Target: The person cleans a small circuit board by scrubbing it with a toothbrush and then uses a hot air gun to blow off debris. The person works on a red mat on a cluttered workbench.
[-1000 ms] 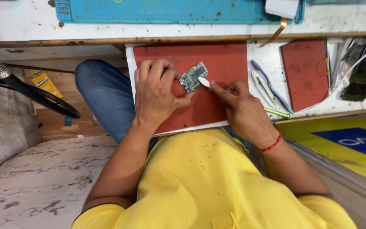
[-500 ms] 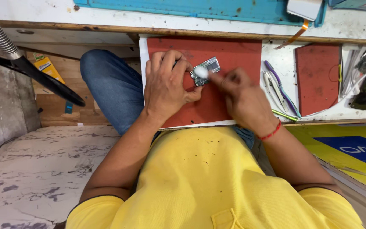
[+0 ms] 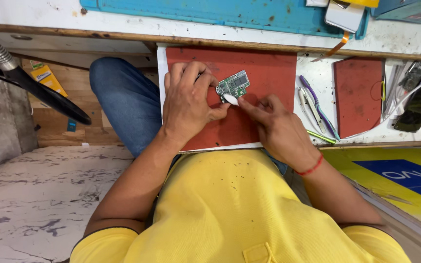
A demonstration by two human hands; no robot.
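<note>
While the left hand [image 3: 188, 104] is pinching the green circuit board [image 3: 233, 85] on the red mat [image 3: 269, 73], the right hand [image 3: 276, 126] is pinching a white pick [image 3: 230, 99] at the board's 6 o'clock edge. A yellow packet [image 3: 47, 80] is lying at 9 o'clock and a blue sign [image 3: 405, 178] at 4 o'clock.

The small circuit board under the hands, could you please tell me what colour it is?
Green, with silver metal parts; the small circuit board shows best in the head view.

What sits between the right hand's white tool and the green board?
Nothing visible. The white tool tip in the right hand already lies at the lower edge of the board. The left hand pins the board's left side on the red mat; its thumb lies just below and left of the tip, not in the tool's path.
</note>
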